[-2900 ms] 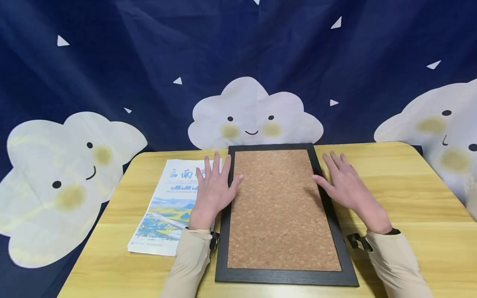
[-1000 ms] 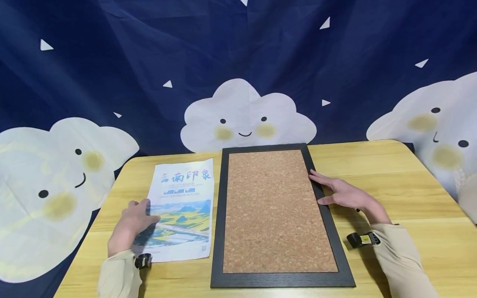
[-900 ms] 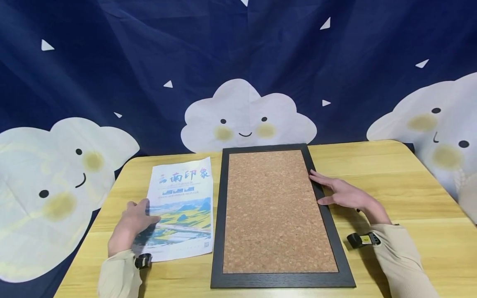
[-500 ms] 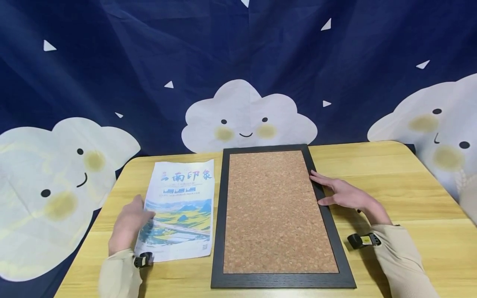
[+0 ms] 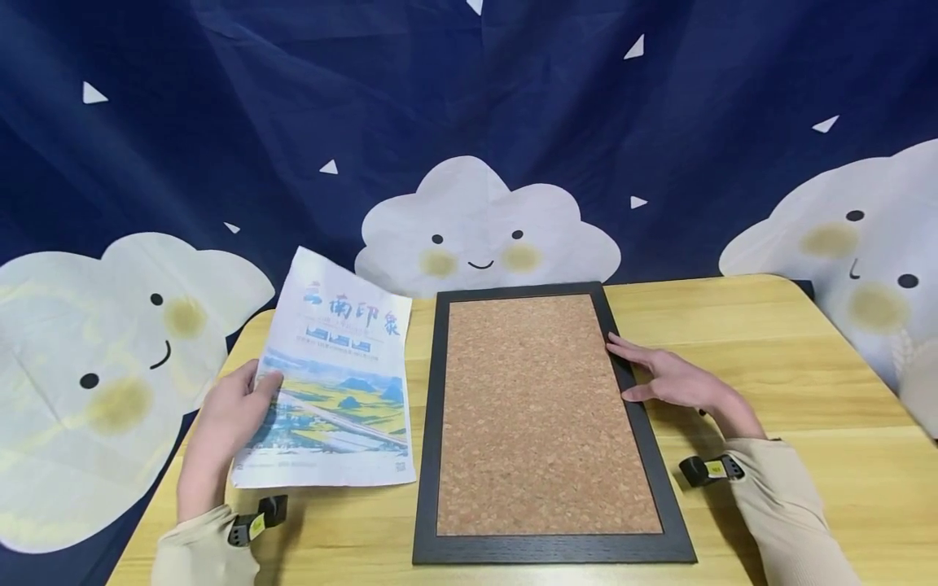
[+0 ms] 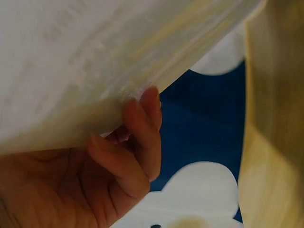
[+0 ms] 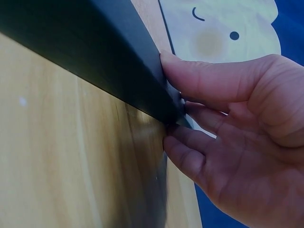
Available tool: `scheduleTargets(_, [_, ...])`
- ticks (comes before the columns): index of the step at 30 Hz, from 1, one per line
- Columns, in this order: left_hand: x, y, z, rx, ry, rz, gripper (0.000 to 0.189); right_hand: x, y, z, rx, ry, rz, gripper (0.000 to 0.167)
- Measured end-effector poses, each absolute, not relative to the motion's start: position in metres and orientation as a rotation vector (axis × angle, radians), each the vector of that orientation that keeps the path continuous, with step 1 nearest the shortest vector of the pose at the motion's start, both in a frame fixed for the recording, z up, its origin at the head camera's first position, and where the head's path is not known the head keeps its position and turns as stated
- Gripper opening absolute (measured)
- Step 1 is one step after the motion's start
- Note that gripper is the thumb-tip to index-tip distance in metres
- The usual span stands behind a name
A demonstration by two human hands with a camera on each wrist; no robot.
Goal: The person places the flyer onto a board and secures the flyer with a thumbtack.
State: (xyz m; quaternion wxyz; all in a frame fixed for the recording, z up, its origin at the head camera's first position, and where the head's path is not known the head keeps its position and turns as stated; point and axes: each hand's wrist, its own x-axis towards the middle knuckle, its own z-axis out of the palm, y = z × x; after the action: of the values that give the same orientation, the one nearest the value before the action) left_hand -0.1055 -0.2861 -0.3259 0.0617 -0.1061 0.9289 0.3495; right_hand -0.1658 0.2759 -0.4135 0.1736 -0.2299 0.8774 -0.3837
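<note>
My left hand (image 5: 233,411) holds a printed poster (image 5: 337,399) by its left edge, thumb over the printed face. The sheet is raised and tilted, its top left corner up in front of the backdrop. From the left wrist view, bent fingers (image 6: 130,164) show against the back of the paper. A corkboard (image 5: 542,415) with a black wooden frame lies flat at the centre of the table. My right hand (image 5: 677,381) grips the frame's right side. Seen from the right wrist, the thumb is on the frame's upper face and the other fingertips are at its outer edge.
The light wood table (image 5: 791,374) extends to both sides of the board. A dark blue backdrop (image 5: 410,89) with smiling clouds hangs behind it, and the board's far edge comes close to it.
The left hand went from over the board's left side to the poster's left edge, then lifted and tilted the poster. The right hand came down onto the frame's right side and has stayed there.
</note>
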Motion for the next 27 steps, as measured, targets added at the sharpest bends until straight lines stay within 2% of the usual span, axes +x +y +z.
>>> scheduleTargets(17, [-0.105,-0.246,-0.310,-0.137,2.774,1.273,0.052,-0.164,0.275,-0.413,-0.682,2.458,-1.148,0.082])
scheduleTargets(27, [-0.101,-0.233,-0.295,-0.163,2.787,1.502,0.049,-0.165,0.275,-0.414,-0.675,2.467,-1.131,0.083])
